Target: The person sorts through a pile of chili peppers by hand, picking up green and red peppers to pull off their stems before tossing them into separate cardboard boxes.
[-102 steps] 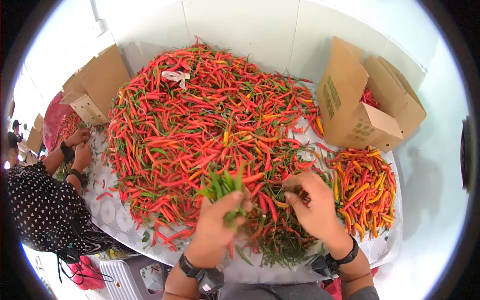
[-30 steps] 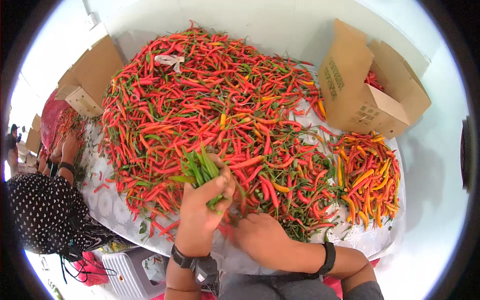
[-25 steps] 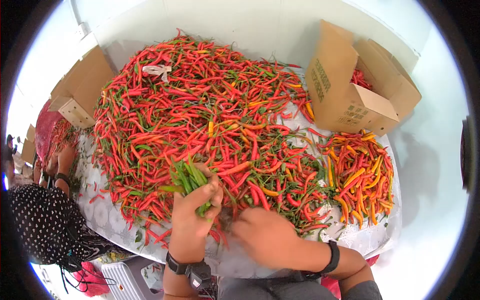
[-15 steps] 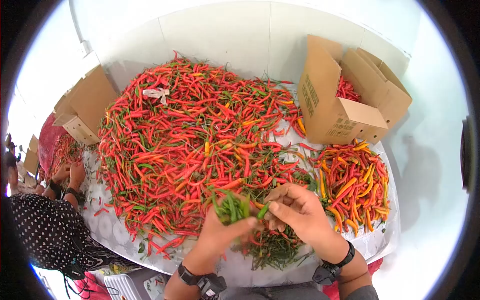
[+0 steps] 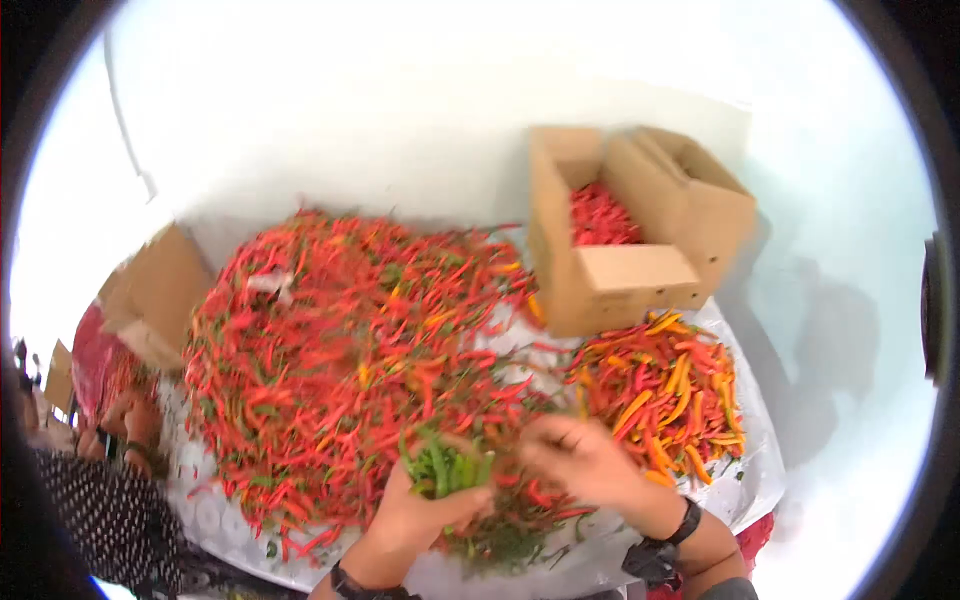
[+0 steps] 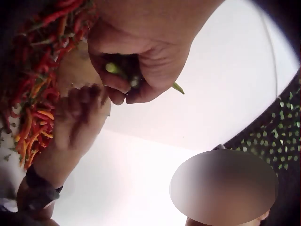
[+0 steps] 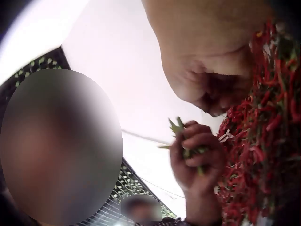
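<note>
My left hand [image 5: 425, 515] grips a bunch of green chillies [image 5: 445, 470] upright over the near edge of the large red chilli pile [image 5: 310, 370]. In the left wrist view, the cut-looking end of one green chilli [image 6: 113, 68] pokes out between thumb and fingers. To the right, my right hand [image 5: 585, 465] hovers blurred between the big pile and the smaller orange-and-red chilli pile [image 5: 680, 400]. Its fingers are loosely bent, and nothing shows between them in the right wrist view. Dark green stems and leaves [image 5: 510, 535] lie below the hands.
An open cardboard box [image 5: 640, 270] with red chillies inside stands at the back right against the wall. Another cardboard box [image 5: 165, 290] is at the left. Beside it, another person's hands [image 5: 135, 420] work at the table's left end. A patterned white cover [image 5: 750, 430] drapes the table.
The head view has tilted up, so everything sits lower. Half a second ago my right hand pinched a green chilli beside the bunch; now it is farther from the left hand, without that chilli showing.
</note>
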Demonstrator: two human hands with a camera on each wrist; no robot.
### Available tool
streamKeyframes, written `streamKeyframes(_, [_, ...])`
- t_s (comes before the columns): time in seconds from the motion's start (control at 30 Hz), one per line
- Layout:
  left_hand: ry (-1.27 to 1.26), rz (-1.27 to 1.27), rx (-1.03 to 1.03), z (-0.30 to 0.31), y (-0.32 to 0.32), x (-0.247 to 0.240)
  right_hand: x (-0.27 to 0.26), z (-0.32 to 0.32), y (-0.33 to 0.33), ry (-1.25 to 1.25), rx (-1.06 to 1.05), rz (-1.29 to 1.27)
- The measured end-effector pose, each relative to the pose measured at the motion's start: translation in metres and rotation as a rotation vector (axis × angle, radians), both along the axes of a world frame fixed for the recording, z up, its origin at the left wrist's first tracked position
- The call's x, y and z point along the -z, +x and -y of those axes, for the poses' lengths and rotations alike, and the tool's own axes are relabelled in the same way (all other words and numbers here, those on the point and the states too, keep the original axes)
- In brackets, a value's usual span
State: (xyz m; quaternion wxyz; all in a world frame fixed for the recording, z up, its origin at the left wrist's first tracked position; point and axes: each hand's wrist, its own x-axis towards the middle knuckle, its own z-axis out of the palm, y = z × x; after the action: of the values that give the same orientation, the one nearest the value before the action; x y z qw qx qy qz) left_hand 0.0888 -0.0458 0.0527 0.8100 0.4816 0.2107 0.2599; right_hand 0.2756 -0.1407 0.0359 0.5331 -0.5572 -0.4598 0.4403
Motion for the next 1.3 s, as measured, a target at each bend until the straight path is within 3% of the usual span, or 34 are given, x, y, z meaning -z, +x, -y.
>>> streamKeyframes(0.07, [0.083,-0.002,-0.005,0.006,0.016,-0.027,0.021,0.006,0.008,0.206,-0.109,0.534])
streamKeyframes(0.13, [0.352,0.039,-0.001,0.008,0.044,-0.071,0.03,0.015,0.011,0.226,-0.102,0.678])
streamKeyframes(0.23, [0.933,0.147,-0.154,0.008,0.097,-0.134,0.027,0.027,0.021,0.242,-0.081,0.815])
streamKeyframes(0.33, [1.008,0.28,-0.367,0.027,0.168,-0.204,0.031,0.032,0.025,0.244,-0.019,0.792])
streamKeyframes(0.37, [1.174,0.364,-0.483,0.022,0.197,-0.218,0.04,0.037,0.029,0.492,0.065,0.866])
streamKeyframes(0.43, [1.195,0.493,-0.509,0.019,0.246,-0.245,0.039,0.041,0.033,0.566,0.132,0.861])
streamKeyframes(0.6, [1.315,0.655,-0.775,0.017,0.362,-0.253,0.038,0.045,0.049,0.47,0.128,0.883])
streamKeyframes(0.67, [1.422,0.422,-0.819,0.0,0.408,-0.236,0.035,0.047,0.053,0.421,0.115,0.893])
streamKeyframes(0.7, [1.451,0.161,-0.751,-0.014,0.432,-0.221,0.032,0.049,0.053,0.409,0.115,0.898])
streamKeyframes(0.77, [1.638,-0.288,-0.32,-0.042,0.464,-0.183,0.035,0.051,0.054,0.486,0.127,0.896])
streamKeyframes(0.87, [1.66,-0.376,-0.113,-0.052,0.474,-0.155,0.038,0.053,0.052,0.507,0.168,0.949])
streamKeyframes(0.93, [1.603,-0.409,-0.028,-0.046,0.449,-0.179,0.044,0.047,0.052,0.435,0.148,0.987])
streamKeyframes(1.0, [1.546,-0.192,0.126,-0.054,0.409,-0.202,0.05,0.042,0.054,0.311,0.094,0.99])
streamKeyframes(1.03, [1.286,0.042,0.332,-0.041,0.364,-0.208,0.051,0.042,0.057,0.235,0.049,0.978])
streamKeyframes(1.07, [1.46,-0.044,0.335,-0.048,0.333,-0.223,0.052,0.044,0.059,0.28,0.086,0.965])
streamKeyframes(1.1, [1.416,-0.136,0.346,-0.043,0.286,-0.232,0.053,0.042,0.062,0.331,0.117,0.947])
streamKeyframes(1.17, [1.414,-0.178,0.193,-0.045,0.197,-0.227,0.033,0.038,0.058,0.275,0.171,0.921])
streamKeyframes(1.3, [1.198,-0.138,-0.164,-0.053,0.044,-0.169,0.023,0.032,0.045,0.251,0.248,0.71])
